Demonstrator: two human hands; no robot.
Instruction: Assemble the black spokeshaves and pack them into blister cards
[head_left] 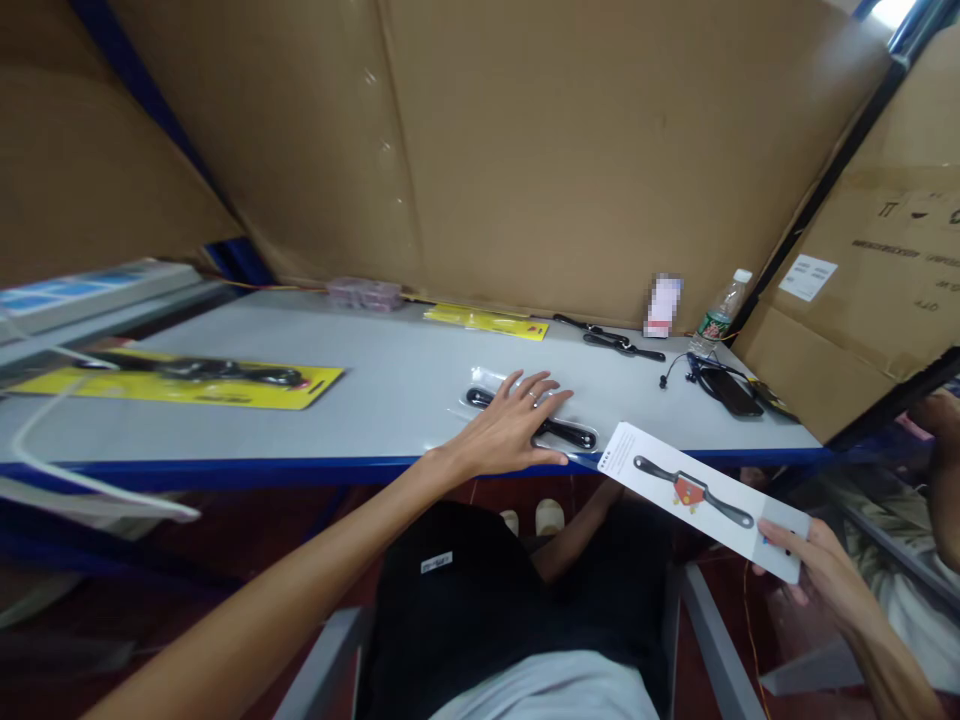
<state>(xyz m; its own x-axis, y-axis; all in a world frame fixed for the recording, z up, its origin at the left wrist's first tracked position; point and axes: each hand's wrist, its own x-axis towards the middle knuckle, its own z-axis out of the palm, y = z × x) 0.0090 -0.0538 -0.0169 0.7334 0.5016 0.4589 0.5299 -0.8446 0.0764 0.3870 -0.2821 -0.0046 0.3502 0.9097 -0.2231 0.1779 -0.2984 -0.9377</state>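
A black spokeshave [574, 434] lies in a clear plastic blister [484, 378] near the front edge of the table. Spread over its middle, my left hand [514, 425] touches the pack with fingers apart and covers the tool's centre. My right hand [814, 555] pinches one end of a white backing card [630, 445], which is printed with a spokeshave and a red patch. The card tilts down to the right, beyond the table's front edge. Its far end comes close to the blister's right end.
At left, a packed spokeshave on yellow card [322, 385] lies near a white cable [45, 410]. Toward the back are a yellow card [487, 320], loose spokeshaves [622, 346], a bottle [724, 310] and a phone [731, 392]. Another person's arm [945, 470] shows at right.
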